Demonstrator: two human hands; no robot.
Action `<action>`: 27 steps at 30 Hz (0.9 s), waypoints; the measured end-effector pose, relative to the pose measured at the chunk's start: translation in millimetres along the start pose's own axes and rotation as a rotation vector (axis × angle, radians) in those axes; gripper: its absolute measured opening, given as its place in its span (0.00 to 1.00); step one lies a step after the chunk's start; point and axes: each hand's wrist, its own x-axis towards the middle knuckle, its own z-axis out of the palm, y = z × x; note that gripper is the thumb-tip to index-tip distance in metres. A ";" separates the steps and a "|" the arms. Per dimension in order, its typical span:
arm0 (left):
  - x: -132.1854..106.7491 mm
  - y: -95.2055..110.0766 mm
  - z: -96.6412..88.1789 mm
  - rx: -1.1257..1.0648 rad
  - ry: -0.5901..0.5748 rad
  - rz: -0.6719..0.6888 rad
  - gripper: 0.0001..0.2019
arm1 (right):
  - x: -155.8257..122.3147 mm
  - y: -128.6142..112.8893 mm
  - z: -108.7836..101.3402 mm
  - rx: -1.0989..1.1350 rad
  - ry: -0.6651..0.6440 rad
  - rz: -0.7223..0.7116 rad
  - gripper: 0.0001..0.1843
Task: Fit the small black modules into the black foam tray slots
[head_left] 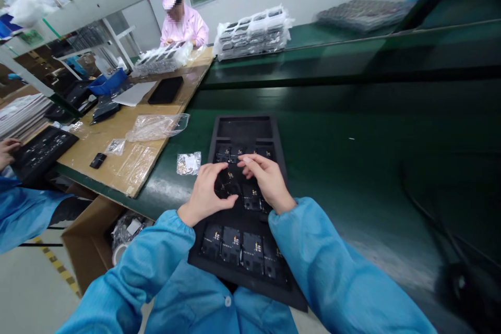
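A black foam tray [242, 129] lies lengthwise in front of me, its near end over the table's edge at my lap. Several flat black parts with small gold marks, such as the near one [252, 250], sit in its slots. Over the tray's middle, my left hand [203, 190] grips a similar flat black part [227, 181] by its edges, thumb below and fingers above. My right hand [270, 180] is just right of that part, thumb and forefinger pinched together; anything between them is too small to make out.
Left of the tray lies a small clear bag of tiny parts [188, 163]. A cardboard sheet [133, 164] bears plastic bags and a black tray. Wrapped stacked trays [253, 33] stand behind. A person in pink sits at the back; another person's hand [8, 151] is far left.
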 end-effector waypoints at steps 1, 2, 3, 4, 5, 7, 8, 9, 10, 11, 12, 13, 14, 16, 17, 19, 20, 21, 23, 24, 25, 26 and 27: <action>0.2 -1.1 2.1 0.004 0.046 0.005 0.36 | -0.7 -0.8 0.9 0.010 -0.050 0.014 0.26; 0.4 -2.0 4.3 0.006 0.064 0.014 0.37 | -1.4 -1.4 1.7 0.016 -0.096 0.026 0.27; 0.6 -2.7 6.6 0.007 0.068 0.023 0.37 | -1.9 -1.8 2.3 0.019 -0.130 0.034 0.28; 0.6 -3.2 8.8 0.012 0.068 0.035 0.38 | -2.4 -1.9 2.7 0.017 -0.153 0.038 0.28; 0.4 -3.7 10.9 0.021 0.073 0.048 0.38 | -2.8 -1.8 2.9 0.012 -0.163 0.037 0.29; -0.5 -4.4 14.2 0.043 0.099 0.079 0.37 | -3.3 -1.1 2.9 -0.005 -0.159 0.026 0.28; -1.0 -4.7 15.4 0.051 0.113 0.094 0.37 | -3.6 -0.8 2.8 -0.016 -0.154 0.020 0.27; -1.4 -5.0 16.4 0.057 0.122 0.104 0.37 | -3.8 -0.6 2.6 -0.027 -0.151 0.016 0.26; -1.7 -5.3 17.2 0.059 0.128 0.112 0.37 | -4.1 -0.6 2.5 -0.039 -0.153 0.014 0.25; -1.8 -5.6 17.7 0.058 0.131 0.120 0.37 | -4.4 -1.0 2.3 -0.052 -0.160 0.014 0.24; -1.8 -6.0 18.2 0.053 0.132 0.129 0.37 | -4.6 -1.7 2.2 -0.067 -0.170 0.015 0.23; -1.7 -6.3 18.7 0.045 0.129 0.138 0.37 | -4.8 -2.6 2.1 -0.083 -0.182 0.015 0.22; -1.5 -6.6 19.0 0.036 0.125 0.148 0.37 | -5.0 -3.8 1.9 -0.100 -0.193 0.014 0.21; -1.0 -6.8 19.3 0.026 0.117 0.168 0.37 | -5.2 -6.6 1.4 -0.130 -0.202 0.005 0.19; -0.8 -6.7 19.2 0.029 0.115 0.173 0.37 | -5.2 -8.1 1.1 -0.142 -0.199 -0.003 0.19; -0.3 -6.3 18.6 0.042 0.115 0.174 0.37 | -4.8 -10.5 0.2 -0.163 -0.186 -0.025 0.19; 0.0 -6.1 18.3 0.048 0.117 0.171 0.37 | -4.3 -11.0 -0.4 -0.173 -0.182 -0.035 0.19; 0.5 -6.2 18.1 0.052 0.117 0.167 0.37 | -3.4 -10.9 -1.2 -0.187 -0.184 -0.042 0.19; 1.7 -7.1 18.3 0.059 0.137 0.173 0.37 | -0.8 -9.1 -2.7 -0.231 -0.205 -0.024 0.20; 2.3 -7.8 18.7 0.060 0.149 0.176 0.37 | 0.6 -7.5 -3.5 -0.241 -0.223 -0.011 0.21; 2.8 -8.6 19.3 0.060 0.160 0.183 0.37 | 2.0 -5.7 -4.2 -0.245 -0.234 0.002 0.21; 3.1 -9.4 20.0 0.057 0.166 0.190 0.37 | 3.2 -4.0 -4.8 -0.245 -0.245 0.013 0.22; 3.2 -10.1 20.9 0.052 0.170 0.197 0.37 | 4.0 -2.5 -5.5 -0.245 -0.250 0.021 0.23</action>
